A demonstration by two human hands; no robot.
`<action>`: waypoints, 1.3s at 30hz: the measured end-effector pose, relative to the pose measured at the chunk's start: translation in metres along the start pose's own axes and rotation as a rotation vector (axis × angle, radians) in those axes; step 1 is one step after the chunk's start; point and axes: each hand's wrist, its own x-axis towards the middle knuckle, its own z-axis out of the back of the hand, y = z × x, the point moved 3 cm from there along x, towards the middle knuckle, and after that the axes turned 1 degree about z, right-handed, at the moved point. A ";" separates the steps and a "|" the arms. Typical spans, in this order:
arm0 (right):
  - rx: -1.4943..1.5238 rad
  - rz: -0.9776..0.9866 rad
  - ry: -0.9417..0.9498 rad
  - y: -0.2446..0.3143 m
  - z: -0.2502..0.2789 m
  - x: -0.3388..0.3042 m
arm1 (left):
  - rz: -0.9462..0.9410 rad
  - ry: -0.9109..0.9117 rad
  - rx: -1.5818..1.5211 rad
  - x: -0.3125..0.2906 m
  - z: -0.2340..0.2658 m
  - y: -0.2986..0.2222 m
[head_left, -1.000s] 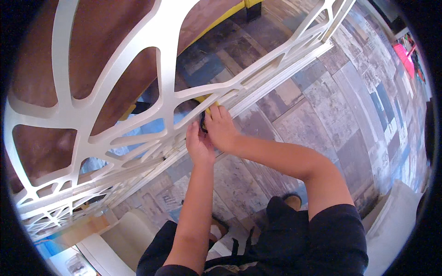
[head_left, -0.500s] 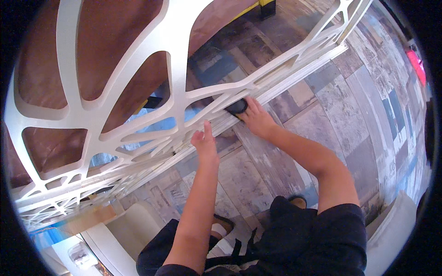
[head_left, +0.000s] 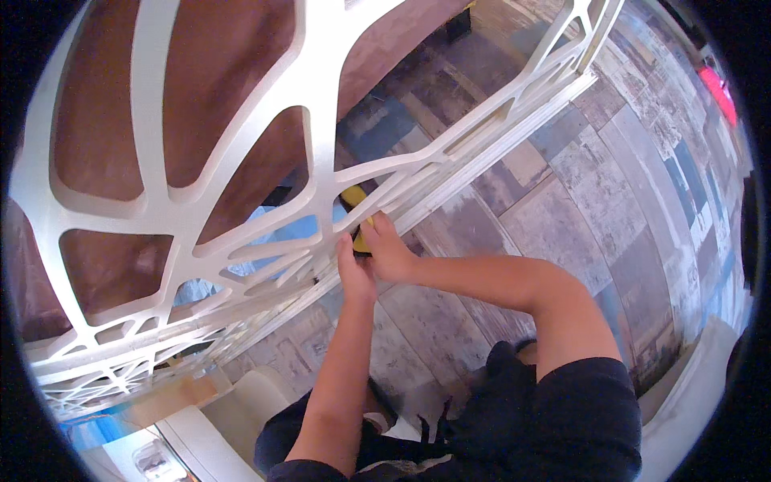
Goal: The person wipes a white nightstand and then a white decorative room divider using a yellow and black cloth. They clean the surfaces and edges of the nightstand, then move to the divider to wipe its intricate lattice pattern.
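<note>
A yellow-and-black object [head_left: 363, 242], its kind unclear, is between my hands at the foot of a white lattice screen [head_left: 323, 153]. My right hand [head_left: 390, 251] has its fingers closed round it. From below, my left hand [head_left: 355, 271] presses against the same object, its fingers partly hidden where the hands meet. A yellow piece [head_left: 352, 195] shows through the lattice just above; whether it belongs to the same object I cannot tell. Both hands are close against the screen's lower bars.
Patchwork plank flooring [head_left: 554, 217] spreads to the right. A brown surface [head_left: 104, 153] stands behind the screen, with something light blue [head_left: 293, 229] low down. A pale padded seat [head_left: 691, 394] is at lower right, a cream piece of furniture [head_left: 257, 390] at lower left. Something pink [head_left: 717, 95] lies far right.
My right hand has moved left along the screen's base with the object, reaching my left hand. My left hand's raised finger has come in against the object. The view has shifted slightly.
</note>
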 end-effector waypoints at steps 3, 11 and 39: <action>-0.132 0.016 0.083 -0.026 -0.002 -0.015 | -0.062 -0.014 0.095 -0.001 0.013 0.011; -0.375 -0.111 0.273 -0.009 0.025 -0.028 | -0.331 -0.400 0.686 -0.015 0.052 0.037; -0.642 0.136 -0.047 0.001 -0.071 -0.022 | -0.539 0.021 0.945 -0.009 0.121 0.008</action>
